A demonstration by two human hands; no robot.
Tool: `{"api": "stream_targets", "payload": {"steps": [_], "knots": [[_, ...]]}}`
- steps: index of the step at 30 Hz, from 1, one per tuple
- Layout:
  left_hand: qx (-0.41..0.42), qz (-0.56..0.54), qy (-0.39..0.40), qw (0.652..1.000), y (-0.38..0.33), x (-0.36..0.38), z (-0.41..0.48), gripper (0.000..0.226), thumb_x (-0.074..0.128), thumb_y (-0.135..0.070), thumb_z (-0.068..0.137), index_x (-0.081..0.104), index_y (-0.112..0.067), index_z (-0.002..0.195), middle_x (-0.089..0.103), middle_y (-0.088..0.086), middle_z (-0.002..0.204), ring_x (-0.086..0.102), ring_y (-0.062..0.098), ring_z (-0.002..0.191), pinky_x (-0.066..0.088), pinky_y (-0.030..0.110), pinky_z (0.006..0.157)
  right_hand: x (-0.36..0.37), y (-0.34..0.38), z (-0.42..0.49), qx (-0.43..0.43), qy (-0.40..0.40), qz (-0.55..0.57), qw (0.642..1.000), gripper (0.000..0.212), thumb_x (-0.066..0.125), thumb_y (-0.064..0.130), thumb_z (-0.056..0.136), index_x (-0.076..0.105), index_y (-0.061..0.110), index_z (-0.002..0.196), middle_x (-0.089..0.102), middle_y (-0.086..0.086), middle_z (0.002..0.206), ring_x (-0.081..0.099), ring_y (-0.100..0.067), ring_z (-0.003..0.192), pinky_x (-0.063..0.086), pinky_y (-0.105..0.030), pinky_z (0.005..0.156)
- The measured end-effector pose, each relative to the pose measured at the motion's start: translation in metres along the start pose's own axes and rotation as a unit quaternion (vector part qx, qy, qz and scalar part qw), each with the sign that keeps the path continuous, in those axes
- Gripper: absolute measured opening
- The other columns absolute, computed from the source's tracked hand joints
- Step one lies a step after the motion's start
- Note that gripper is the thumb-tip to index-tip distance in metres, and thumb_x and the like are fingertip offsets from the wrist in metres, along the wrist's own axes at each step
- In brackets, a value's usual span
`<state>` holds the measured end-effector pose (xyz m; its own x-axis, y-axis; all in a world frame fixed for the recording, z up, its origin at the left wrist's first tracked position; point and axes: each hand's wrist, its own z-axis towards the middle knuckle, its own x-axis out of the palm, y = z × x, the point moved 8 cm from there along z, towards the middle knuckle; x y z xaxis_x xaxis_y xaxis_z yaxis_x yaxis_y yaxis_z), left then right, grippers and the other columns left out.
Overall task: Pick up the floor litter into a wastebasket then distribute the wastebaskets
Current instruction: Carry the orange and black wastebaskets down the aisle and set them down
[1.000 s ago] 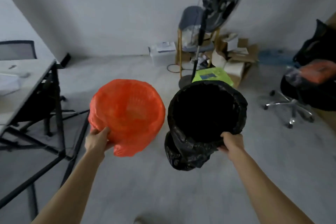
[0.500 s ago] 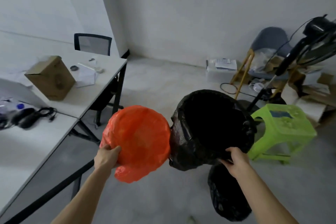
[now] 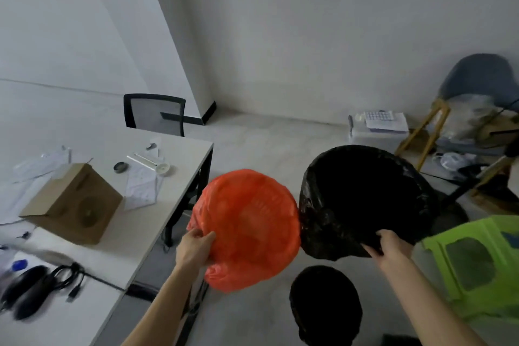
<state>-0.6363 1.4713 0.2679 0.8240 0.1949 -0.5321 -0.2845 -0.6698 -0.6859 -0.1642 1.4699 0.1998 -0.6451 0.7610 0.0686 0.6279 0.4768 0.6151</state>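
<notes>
Orange basket: the wastebasket with the orange bag [image 3: 247, 222] is up in the air, centre frame, above the floor [image 3: 266, 146] and just off the corner of the tabletop [image 3: 146, 222]. Its mouth is tipped back at the camera, long axis running forward and down.
Black basket: the wastebasket with the black bag [image 3: 362, 199] is held to the right of it, the two bags touching side to side. It has the same tilt, mouth up and toward the camera; the inside is too dark to read.
Left hand: the left hand [image 3: 193, 247] has its fingers [image 3: 200, 233] clamped on the orange basket's near rim.
Right hand: the right hand [image 3: 393, 244] has its fingers curled tight on the black basket's near rim and bag.
Count: three baskets. One is orange and two are black, and the second black basket [image 3: 325, 306] stands on the floor below and between the arms. Two are carried, one per hand.
Left side: on the tabletop sit a cardboard box [image 3: 73, 205], loose papers and a small round tin. An office chair [image 3: 154, 114] stands behind it, and cables [image 3: 67, 278] lie on the nearer desk.
Right side: a green stool [image 3: 483, 267] is close under the right arm. A grey chair [image 3: 477, 78] piled with clutter stands at the back wall, with a plastic box [image 3: 373, 137] beside it.
</notes>
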Motion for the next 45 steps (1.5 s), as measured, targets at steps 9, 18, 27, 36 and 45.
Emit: {"api": "stream_targets", "payload": {"steps": [9,18,27,36,45], "knots": [[0.056,-0.028,0.069,0.996,-0.160,0.043,0.190,0.006,0.066,-0.017,0.083,0.062,-0.022,0.082,0.065,0.006,0.068,0.066,0.025,0.048,0.060,0.034,0.050,0.180,0.065,0.058,-0.065,-0.049,0.042,0.996,0.058,0.057,-0.002,0.093,0.042,0.012,0.147,0.047,-0.020,0.143,0.051,-0.039,0.126,0.056,-0.046,0.081],[-0.025,-0.134,0.120,0.983,-0.259,0.075,0.350,0.024,0.062,-0.016,0.089,0.058,-0.009,0.112,0.067,0.012,0.094,0.072,0.032,0.075,0.062,0.045,0.067,0.309,0.123,0.125,-0.063,-0.101,0.051,0.992,0.060,0.060,0.000,0.092,0.039,0.008,0.148,0.047,-0.023,0.143,0.051,-0.042,0.125,0.057,-0.048,0.079],[-0.078,-0.157,-0.002,0.984,-0.346,0.085,0.514,0.025,0.061,-0.018,0.088,0.060,-0.009,0.112,0.064,0.009,0.087,0.070,0.028,0.064,0.062,0.037,0.056,0.519,0.212,0.249,-0.049,-0.025,-0.053,0.997,0.070,0.057,-0.004,0.094,0.029,0.019,0.153,0.039,-0.019,0.149,0.046,-0.042,0.130,0.055,-0.048,0.088],[-0.188,-0.252,-0.110,0.943,-0.386,0.064,0.646,0.026,0.061,-0.023,0.090,0.060,-0.008,0.110,0.068,0.014,0.095,0.070,0.031,0.060,0.062,0.041,0.064,0.783,0.303,0.318,-0.081,0.078,-0.250,0.962,0.065,0.055,-0.004,0.095,0.032,0.015,0.152,0.043,-0.020,0.146,0.049,-0.041,0.127,0.056,-0.049,0.085],[-0.251,-0.449,-0.123,0.849,-0.447,0.060,0.807,0.040,0.059,-0.013,0.089,0.051,0.006,0.123,0.057,0.020,0.107,0.063,0.032,0.076,0.050,0.027,0.036,1.049,0.298,0.345,-0.075,0.144,-0.350,0.923,0.055,0.051,-0.005,0.095,0.039,0.008,0.147,0.041,-0.023,0.145,0.045,-0.044,0.129,0.052,-0.051,0.090]]}}
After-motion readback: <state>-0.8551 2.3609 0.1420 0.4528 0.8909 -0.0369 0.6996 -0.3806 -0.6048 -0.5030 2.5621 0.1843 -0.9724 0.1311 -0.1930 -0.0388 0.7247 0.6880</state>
